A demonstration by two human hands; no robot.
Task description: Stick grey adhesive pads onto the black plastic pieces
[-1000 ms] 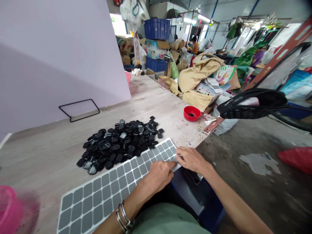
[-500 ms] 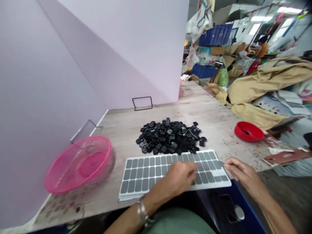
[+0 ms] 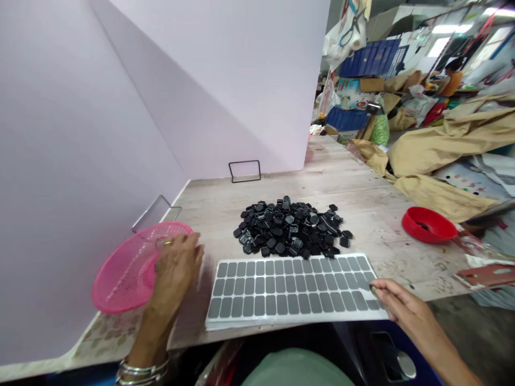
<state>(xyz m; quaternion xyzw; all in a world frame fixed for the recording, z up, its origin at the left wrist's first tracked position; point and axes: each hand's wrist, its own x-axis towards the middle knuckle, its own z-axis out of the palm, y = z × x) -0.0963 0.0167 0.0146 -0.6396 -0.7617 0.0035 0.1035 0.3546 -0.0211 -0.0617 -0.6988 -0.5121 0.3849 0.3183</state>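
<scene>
- Label sheet (image 3: 298,289): flat, white backing, rows of grey rounded rectangles.
- Black pieces (image 3: 289,228): small, rounded, some glossy, heaped just behind sheet.
- Pink basket (image 3: 116,284): perforated, round.
- Left hand (image 3: 175,271): over basket's right side, fingers loosely bent; can't tell if gripping.
- Right hand (image 3: 400,303): thumb and finger pinching a grey label (image 3: 363,281), sheet's right end.
- Sheet's long axis: left-right, along table's (image 3: 362,187) front edge.

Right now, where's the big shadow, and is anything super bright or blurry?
In the head view, a broad slanting shadow falls across the pale wall; in the head view, a ceiling light glares white at upper right; also in the head view, the left hand looks a little soft, while the rows on the grey-patched sheet look clearer.
</scene>
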